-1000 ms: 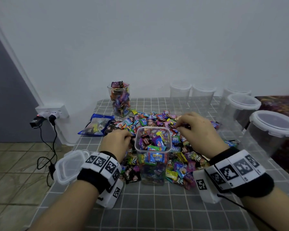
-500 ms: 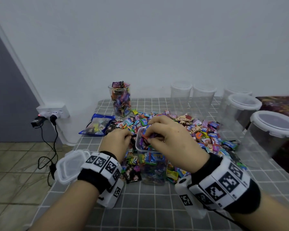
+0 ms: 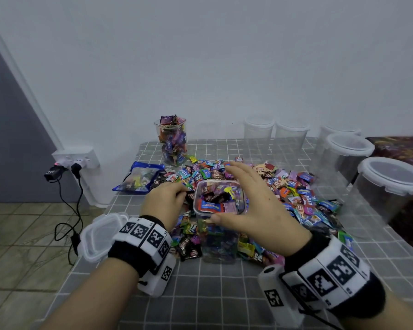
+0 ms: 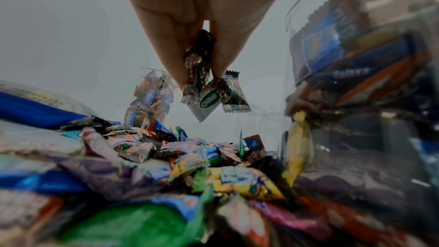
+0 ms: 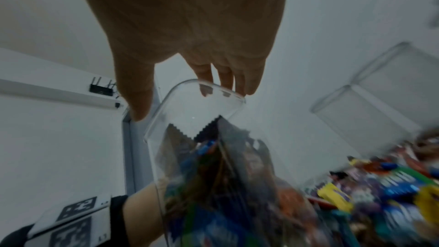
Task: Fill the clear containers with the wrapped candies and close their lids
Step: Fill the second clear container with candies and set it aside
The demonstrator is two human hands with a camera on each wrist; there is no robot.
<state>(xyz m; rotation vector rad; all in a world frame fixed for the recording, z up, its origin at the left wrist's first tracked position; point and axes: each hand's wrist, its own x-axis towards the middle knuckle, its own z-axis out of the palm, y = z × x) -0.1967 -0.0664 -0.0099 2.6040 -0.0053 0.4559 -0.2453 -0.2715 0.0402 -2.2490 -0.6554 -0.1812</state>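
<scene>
Standing between both hands, the clear container [image 3: 218, 210] is nearly full. Dark wrapped candies [image 4: 202, 74] are pinched by the left hand [image 3: 163, 202]. The right hand [image 3: 255, 206] is spread open just beside its rim.

Bare checked surface [image 3: 224, 294] lies open at the near edge; the candy pile [image 3: 296, 194] and lidded tubs [image 3: 389, 186] crowd the right side.

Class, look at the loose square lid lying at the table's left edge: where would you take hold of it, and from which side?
Probably pinch the lid by its raised rim on the side overhanging the table edge, coming from the left. It lies flat, so fingers seemingly can slip under there, and the left hand, though pinching candies, is nearest.
</scene>
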